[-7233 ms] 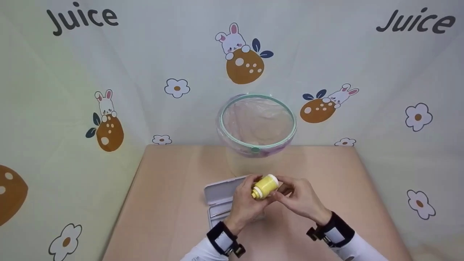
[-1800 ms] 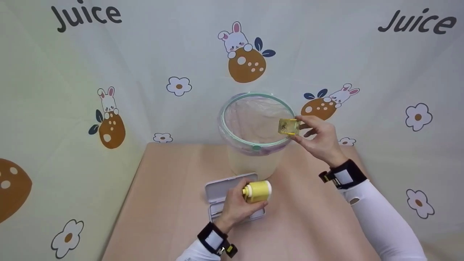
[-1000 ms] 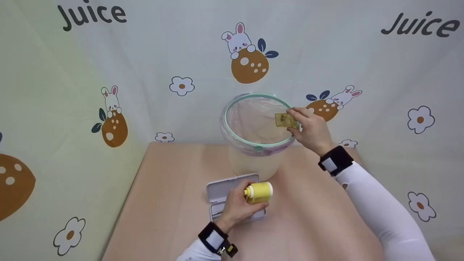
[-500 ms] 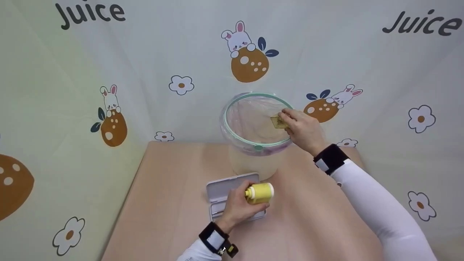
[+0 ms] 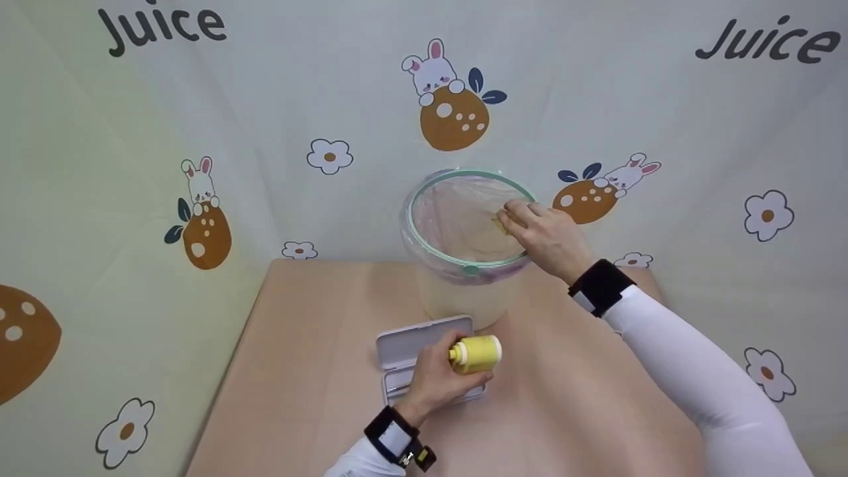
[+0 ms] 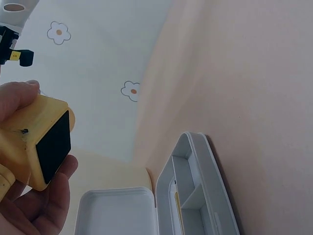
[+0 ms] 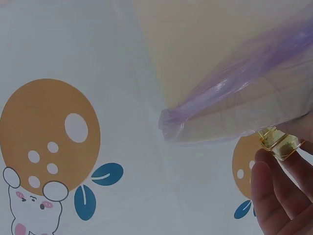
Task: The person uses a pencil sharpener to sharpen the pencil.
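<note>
My left hand (image 5: 437, 381) holds a yellow pencil sharpener (image 5: 478, 353) with white ends, tipped on its side above the case. In the left wrist view the black base (image 6: 55, 147) of the sharpener shows between thumb and fingers. Over the mouth of a lined bin (image 5: 464, 301), my right hand (image 5: 553, 238) pinches a small clear yellow shavings drawer (image 7: 279, 143), tilted downward. From the head view the fingers cover most of that drawer; its contents cannot be made out. A purplish plastic liner (image 7: 230, 88) hangs over the bin's rim beside the right hand.
Below the left hand lies an opened grey pencil case (image 5: 417, 341), its compartments (image 6: 195, 171) holding a slim yellowish stick. The bin's green ring (image 5: 472, 270) stands near the table's (image 5: 311, 371) back edge, against a printed cloth (image 5: 358, 79).
The right hand drew away from the sharpener with the drawer, carried it up to the bin, then turned over so the drawer tips down. The left hand has stayed nearly still lately.
</note>
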A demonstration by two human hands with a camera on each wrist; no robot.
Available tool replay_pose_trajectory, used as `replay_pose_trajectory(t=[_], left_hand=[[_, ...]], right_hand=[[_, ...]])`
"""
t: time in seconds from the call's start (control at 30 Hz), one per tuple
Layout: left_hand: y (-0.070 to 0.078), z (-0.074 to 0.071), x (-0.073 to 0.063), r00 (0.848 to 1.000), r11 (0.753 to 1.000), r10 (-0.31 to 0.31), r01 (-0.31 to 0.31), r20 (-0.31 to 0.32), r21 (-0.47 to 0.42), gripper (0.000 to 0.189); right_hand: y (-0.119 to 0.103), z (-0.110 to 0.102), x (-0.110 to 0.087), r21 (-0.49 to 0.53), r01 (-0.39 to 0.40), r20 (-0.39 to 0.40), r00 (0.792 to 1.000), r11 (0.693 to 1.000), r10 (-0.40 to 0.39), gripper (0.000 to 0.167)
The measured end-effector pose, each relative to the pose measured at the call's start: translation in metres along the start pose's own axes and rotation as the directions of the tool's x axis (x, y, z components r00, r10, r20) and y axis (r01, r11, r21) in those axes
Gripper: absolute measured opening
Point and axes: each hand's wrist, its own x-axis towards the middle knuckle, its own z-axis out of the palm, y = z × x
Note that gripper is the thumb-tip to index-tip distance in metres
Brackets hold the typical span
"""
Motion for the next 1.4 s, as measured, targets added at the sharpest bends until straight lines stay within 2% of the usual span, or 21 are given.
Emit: replay_pose_trajectory(t=[0.27,0.47,0.67,0.97,1.23,1.4], left_hand=[[-0.003,0.001,0.001,1.000,1.000,0.012,-0.012,-0.004,0.011,0.061],[-0.001,0.002,0.000,1.000,0.999,0.024,-0.024,-0.004,0.021,0.061],[0.000,0.003,-0.001,0.999,0.998,0.043,-0.043,-0.004,0.042,0.061],[0.000,0.004,-0.001,1.000,0.998,0.028,-0.027,-0.006,0.054,0.061],[0.000,0.004,0.000,1.000,0.999,0.027,-0.027,-0.009,0.040,0.059],[0.000,0.005,0.000,1.000,0.999,0.024,-0.024,-0.005,0.034,0.059]], right_hand=[[-0.002,-0.005,0.001,-0.037,0.045,0.089,0.995,0.998,-0.041,0.055],[-0.003,-0.006,0.003,-0.115,0.112,0.128,0.987,0.987,-0.097,0.057],[-0.003,-0.007,0.005,-0.191,0.201,0.154,0.973,0.961,-0.172,0.044],[-0.003,-0.009,0.010,-0.259,0.297,0.178,0.950,0.919,-0.257,0.031],[-0.004,-0.013,0.015,-0.338,0.405,0.243,0.910,0.850,-0.337,0.034],[-0.005,-0.013,0.015,-0.339,0.416,0.264,0.903,0.844,-0.339,0.036]])
